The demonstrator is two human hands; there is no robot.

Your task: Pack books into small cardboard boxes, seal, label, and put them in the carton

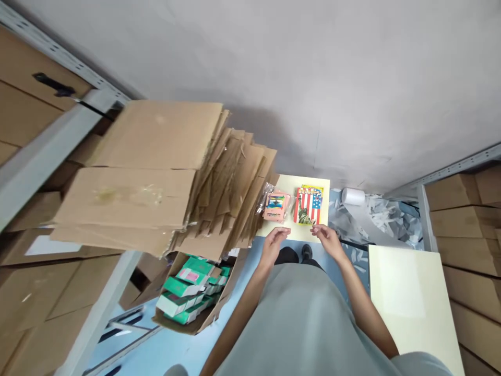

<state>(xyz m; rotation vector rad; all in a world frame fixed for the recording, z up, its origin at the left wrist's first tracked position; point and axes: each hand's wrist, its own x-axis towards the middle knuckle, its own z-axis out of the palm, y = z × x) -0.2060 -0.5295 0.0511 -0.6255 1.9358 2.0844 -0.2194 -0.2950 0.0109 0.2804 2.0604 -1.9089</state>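
My left hand (276,241) hovers over the near edge of a small cream table (287,183), its fingers loosely stretched inward and nothing seen in them. Opposite it, my right hand (326,240) is held with fingers slightly apart, empty, close to the near edge of a book (308,206). The book's cover shows a striped flag and the Statue of Liberty, and a yellow edge peeks out behind it. Left of the book lies a pink boxed pack (276,207) with a colourful picture, beside clear plastic film. Neither hand clearly touches these things.
A tall stack of flattened cardboard (156,136) crowds the table's left side. Below it stands an open carton (227,297) of green and white boxes. To the right are a white roll (353,197), scattered paper scraps (399,214) and another cream tabletop (410,303). Shelves of cartons (465,224) flank both sides.
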